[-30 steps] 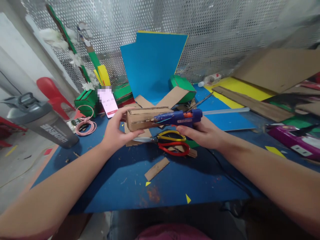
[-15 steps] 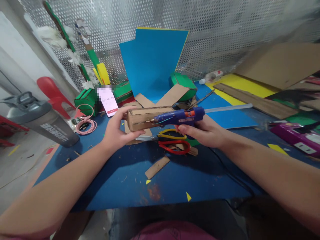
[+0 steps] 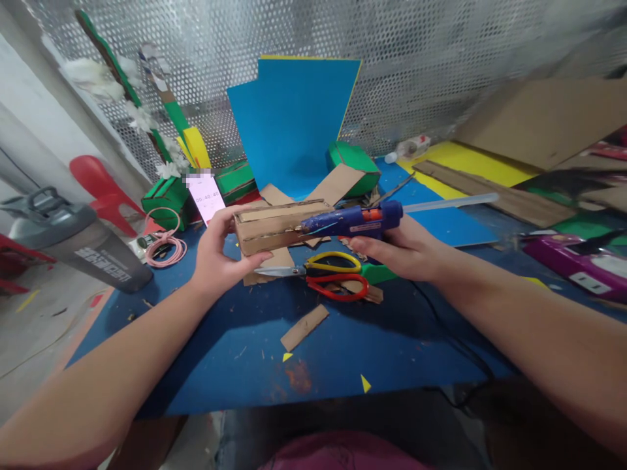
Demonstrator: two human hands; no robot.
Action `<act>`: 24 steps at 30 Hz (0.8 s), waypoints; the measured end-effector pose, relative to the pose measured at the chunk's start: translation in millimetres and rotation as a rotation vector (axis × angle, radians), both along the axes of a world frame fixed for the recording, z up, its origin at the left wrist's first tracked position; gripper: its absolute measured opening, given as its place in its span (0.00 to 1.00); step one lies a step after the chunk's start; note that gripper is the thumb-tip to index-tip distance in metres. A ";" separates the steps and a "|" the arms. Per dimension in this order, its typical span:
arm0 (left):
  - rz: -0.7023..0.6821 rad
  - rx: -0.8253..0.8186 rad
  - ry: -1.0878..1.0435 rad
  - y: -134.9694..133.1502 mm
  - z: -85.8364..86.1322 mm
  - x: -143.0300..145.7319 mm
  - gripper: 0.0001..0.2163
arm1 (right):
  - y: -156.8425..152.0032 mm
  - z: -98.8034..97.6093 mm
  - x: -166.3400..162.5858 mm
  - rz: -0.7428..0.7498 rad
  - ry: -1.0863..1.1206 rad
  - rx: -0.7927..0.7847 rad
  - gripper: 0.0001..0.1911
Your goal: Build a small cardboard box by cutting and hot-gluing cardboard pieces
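In the head view my left hand [image 3: 220,251] grips the left end of a small brown cardboard box [image 3: 267,236], held above the table. My right hand [image 3: 399,251] is wrapped round a blue hot glue gun [image 3: 350,222]; its handle is mostly hidden by my fingers. A long clear glue stick [image 3: 450,203] sticks out of the gun's back. The nozzle points left and lies at the seam along the box's near side; whether it touches cannot be told. Below them rest scissors [image 3: 337,287] with one yellow and one red handle, over cardboard pieces.
A grey shaker bottle [image 3: 93,241], a coiled pink cable [image 3: 166,251] and a phone [image 3: 206,196] stand at left. Behind are blue board [image 3: 298,124] and a green box [image 3: 353,168]. A purple tool [image 3: 573,264] lies right. The glue gun's black cord [image 3: 455,343] trails rightward.
The box's left end has swung slightly left and toward me, and the glue gun nozzle sits a little farther along the seam from that end. Both hands keep their holds; the view has shifted slightly.
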State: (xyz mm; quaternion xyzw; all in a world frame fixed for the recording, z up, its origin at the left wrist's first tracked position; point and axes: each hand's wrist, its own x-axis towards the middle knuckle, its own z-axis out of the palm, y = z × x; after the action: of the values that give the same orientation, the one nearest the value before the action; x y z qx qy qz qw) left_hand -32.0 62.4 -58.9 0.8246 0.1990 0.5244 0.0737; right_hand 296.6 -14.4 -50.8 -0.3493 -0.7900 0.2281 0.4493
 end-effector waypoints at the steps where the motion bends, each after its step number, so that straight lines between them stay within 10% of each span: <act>1: 0.001 0.007 -0.005 0.4 -0.1 -0.3 0.33 | 0.2 0.1 0.2 0.002 -0.003 0.000 0.22; 24: 0.035 0.090 -0.012 6.1 5.0 -6.4 0.35 | 0.1 8.4 6.3 0.019 -0.002 0.066 0.22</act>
State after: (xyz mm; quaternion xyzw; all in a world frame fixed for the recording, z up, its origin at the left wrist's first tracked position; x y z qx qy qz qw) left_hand -38.4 68.5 -53.9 0.8203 0.1889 0.5390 0.0285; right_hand 302.8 -14.3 -42.4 -0.3269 -0.8010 0.2057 0.4574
